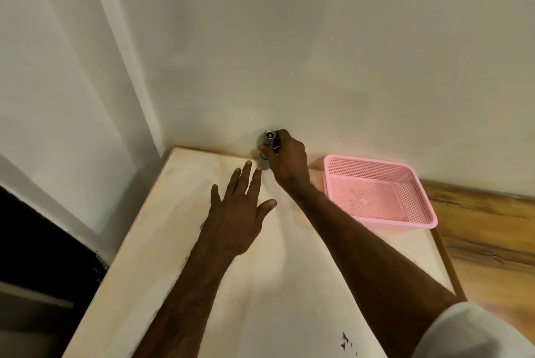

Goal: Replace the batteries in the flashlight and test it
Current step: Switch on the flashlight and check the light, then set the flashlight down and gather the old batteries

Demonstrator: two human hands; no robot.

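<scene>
Right hand [289,163] grips flashlight [265,152], which stands lens up at the table's [289,285] far edge by the wall. Left hand [240,212] spread, holding nothing, fingertips near its base. No loose batteries visible and the body looks closed. Testing probably remains: no beam evident.

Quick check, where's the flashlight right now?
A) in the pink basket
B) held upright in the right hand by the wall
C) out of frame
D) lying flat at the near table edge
B: the right hand curls round the flashlight, upright by the wall; the left hand is open.
</scene>
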